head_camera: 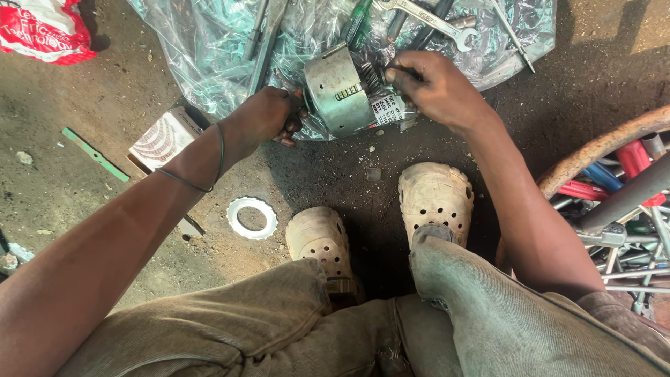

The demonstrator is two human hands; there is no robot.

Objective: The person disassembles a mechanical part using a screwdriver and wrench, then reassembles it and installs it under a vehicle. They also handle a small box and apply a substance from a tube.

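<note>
A grey metal cylindrical motor housing (340,89) lies on a clear plastic sheet (202,49) on the dirt ground. My left hand (269,115) grips the housing's left rim. My right hand (433,87) is closed on its right end, where a white label and dark windings show; a thin dark tool seems pinched in the fingers, but I cannot tell for sure. Wrenches (436,19) and a green-handled screwdriver (357,21) lie on the sheet behind the housing.
A white ring (252,218) lies on the ground near my left shoe (319,241). A small cardboard box (164,139) and a green strip (94,153) lie to the left. A red bag (42,29) sits top left. A wheel (614,202) with coloured spokes stands at right.
</note>
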